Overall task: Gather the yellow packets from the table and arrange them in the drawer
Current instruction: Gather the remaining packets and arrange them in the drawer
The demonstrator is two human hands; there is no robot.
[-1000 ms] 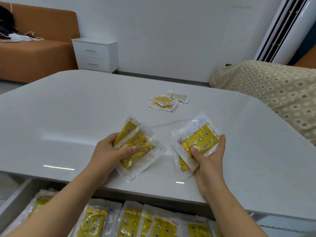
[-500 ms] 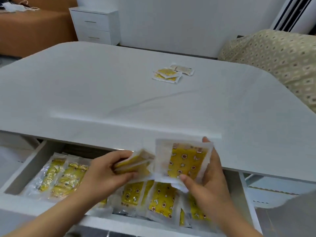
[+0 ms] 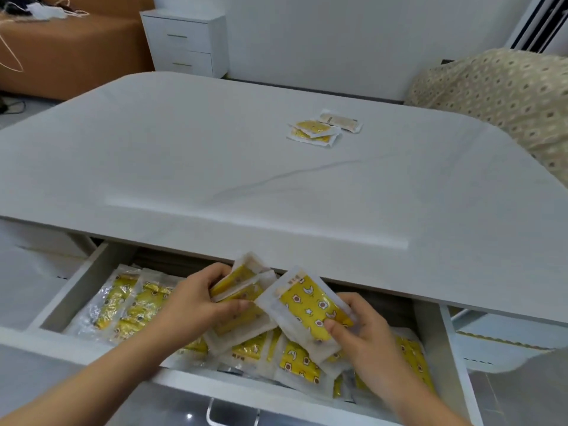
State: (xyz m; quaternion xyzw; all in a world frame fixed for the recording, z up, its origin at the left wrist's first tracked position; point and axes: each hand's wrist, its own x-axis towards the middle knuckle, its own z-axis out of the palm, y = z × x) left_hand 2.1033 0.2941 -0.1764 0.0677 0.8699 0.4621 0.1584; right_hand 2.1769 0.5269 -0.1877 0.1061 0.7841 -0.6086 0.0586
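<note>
A: While they hang over the open drawer (image 3: 78, 287), what have the two grips got?

B: The left grip (image 3: 196, 305) has fingers and thumb curled round a small stack of yellow packets (image 3: 242, 287). The right grip (image 3: 359, 330) pinches a single packet (image 3: 310, 305), thumb on its printed face, tilted and overlapping the stack.

A: And the others?

B: Rows of packets (image 3: 129, 305) lie in the drawer beneath. A small heap of packets (image 3: 316, 132) sits far out on the bench (image 3: 184, 155), well apart from both grips.
</note>
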